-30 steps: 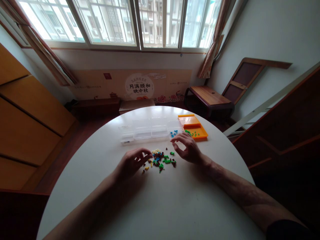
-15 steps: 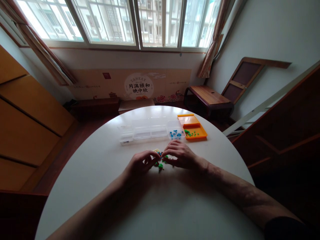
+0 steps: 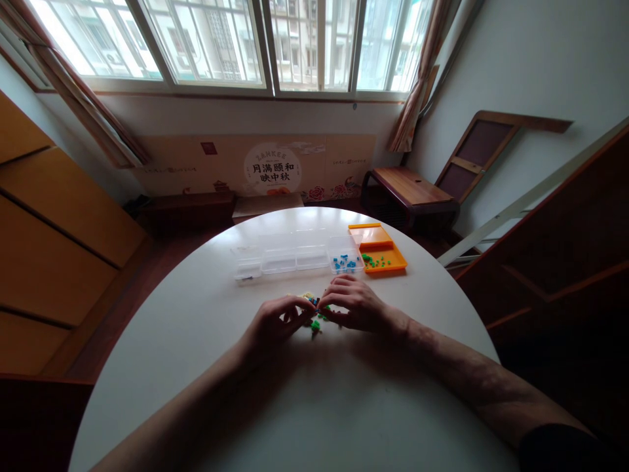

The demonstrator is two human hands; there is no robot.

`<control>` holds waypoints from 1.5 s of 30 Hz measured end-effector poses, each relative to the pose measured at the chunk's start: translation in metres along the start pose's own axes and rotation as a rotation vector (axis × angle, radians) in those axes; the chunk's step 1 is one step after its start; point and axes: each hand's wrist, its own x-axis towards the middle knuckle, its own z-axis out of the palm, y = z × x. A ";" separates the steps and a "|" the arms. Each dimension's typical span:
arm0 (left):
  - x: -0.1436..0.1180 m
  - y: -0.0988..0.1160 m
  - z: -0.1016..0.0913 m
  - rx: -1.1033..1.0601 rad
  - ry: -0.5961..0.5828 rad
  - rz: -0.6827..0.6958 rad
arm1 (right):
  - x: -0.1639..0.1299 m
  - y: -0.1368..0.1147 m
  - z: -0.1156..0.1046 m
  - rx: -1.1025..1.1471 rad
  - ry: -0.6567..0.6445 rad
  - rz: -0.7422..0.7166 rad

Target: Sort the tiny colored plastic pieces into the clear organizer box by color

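My left hand (image 3: pixel 278 317) and my right hand (image 3: pixel 358 304) meet over a small pile of mixed toy bricks on the round white table (image 3: pixel 314 400). Thumb and fingers of each hand are pinched, with the fingertips nearly touching. Whatever sits between them is too small and too covered to make out. Loose green bricks (image 3: pixel 315 326) lie just below the fingertips. Pale yellow, blue and dark pieces peek out behind them, partly hidden by the hands.
Beyond my hands stands a clear compartment box (image 3: pixel 279 265); blue bricks (image 3: pixel 346 264) lie in its right-hand section. Touching it on the right is an orange tray (image 3: pixel 403 266) with small green bricks (image 3: pixel 376 262). A wooden bench (image 3: pixel 410 187) stands past the table's far edge.
Both hands keep almost the same place and pinch. Only a slight shift shows at the fingertips; the boxes and loose bricks stay where they were.
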 end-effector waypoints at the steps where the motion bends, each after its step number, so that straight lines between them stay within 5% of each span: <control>1: 0.000 0.000 0.000 0.006 0.003 0.006 | 0.000 0.000 0.000 0.000 -0.007 0.009; 5: 0.000 -0.003 -0.008 0.057 0.029 0.014 | -0.001 0.000 -0.002 -0.026 0.043 0.045; 10: -0.002 -0.006 -0.031 0.260 0.146 -0.026 | -0.005 0.011 -0.010 -0.148 0.292 0.248; 18: -0.006 -0.011 -0.042 0.559 0.016 -0.027 | -0.017 0.039 -0.018 -0.282 0.462 0.596; 45: -0.009 -0.016 -0.044 0.520 -0.073 0.031 | -0.013 0.027 -0.016 -0.149 0.437 0.583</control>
